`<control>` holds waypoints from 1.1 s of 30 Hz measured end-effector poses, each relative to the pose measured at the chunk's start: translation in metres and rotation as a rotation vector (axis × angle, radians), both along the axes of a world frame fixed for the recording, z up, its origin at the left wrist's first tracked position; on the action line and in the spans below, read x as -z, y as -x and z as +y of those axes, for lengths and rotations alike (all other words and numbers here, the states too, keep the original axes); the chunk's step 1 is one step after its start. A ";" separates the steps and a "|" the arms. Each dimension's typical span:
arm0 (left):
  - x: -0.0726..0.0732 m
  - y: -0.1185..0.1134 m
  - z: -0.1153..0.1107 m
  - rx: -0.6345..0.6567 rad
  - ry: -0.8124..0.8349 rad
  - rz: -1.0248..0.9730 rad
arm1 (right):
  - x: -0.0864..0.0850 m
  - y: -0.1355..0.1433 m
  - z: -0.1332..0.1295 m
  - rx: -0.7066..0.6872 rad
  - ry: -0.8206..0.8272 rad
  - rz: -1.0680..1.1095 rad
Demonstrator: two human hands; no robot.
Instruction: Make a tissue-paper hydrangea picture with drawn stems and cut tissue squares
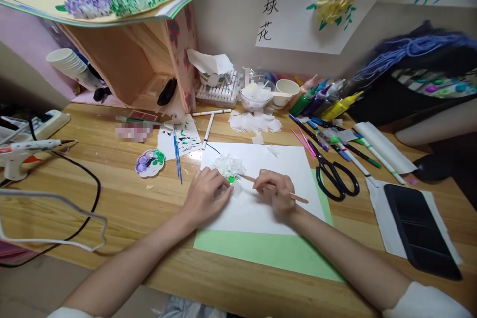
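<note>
A white paper sheet (261, 218) lies on a green sheet (268, 253) at the middle of the table. Near its upper left is a white ruffled flower (228, 163) with a small green patch (231, 179) at its lower edge. My right hand (275, 191) is closed round a thin wooden brush (300, 198), whose tip touches or nearly touches the flower beside the green patch. Resting on the sheet's left part, my left hand (206, 196) has its fingers bent against the flower's lower left, beside a small translucent scrap (236, 189); the fingertips are partly hidden.
Black scissors (335, 179), pens and a black palette (421, 228) lie to the right. On the left are a paint-stained dish (149, 163), blue brushes (177, 156) and a glue gun (22, 156) with its cable. Paint bottles (313, 99) and paper cups (286, 92) stand behind.
</note>
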State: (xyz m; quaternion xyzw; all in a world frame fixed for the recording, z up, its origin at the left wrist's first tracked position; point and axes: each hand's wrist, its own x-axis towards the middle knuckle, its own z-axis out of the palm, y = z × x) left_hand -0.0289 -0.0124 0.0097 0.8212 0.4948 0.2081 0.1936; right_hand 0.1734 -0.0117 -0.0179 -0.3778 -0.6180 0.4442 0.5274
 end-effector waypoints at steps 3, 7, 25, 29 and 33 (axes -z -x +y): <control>0.000 0.000 0.003 -0.039 -0.059 0.038 | 0.002 -0.001 -0.002 -0.060 -0.153 -0.093; 0.000 -0.002 0.005 -0.081 -0.096 0.077 | 0.000 0.000 0.000 -0.129 -0.241 -0.219; 0.014 0.021 0.035 -0.345 -0.002 0.016 | -0.001 0.009 0.007 -0.144 -0.151 -0.361; 0.019 0.026 0.037 -0.310 0.029 -0.009 | -0.009 0.017 0.015 -0.108 -0.051 -0.401; 0.020 0.027 0.038 -0.303 0.028 -0.015 | -0.030 0.033 0.030 -0.074 0.097 -0.487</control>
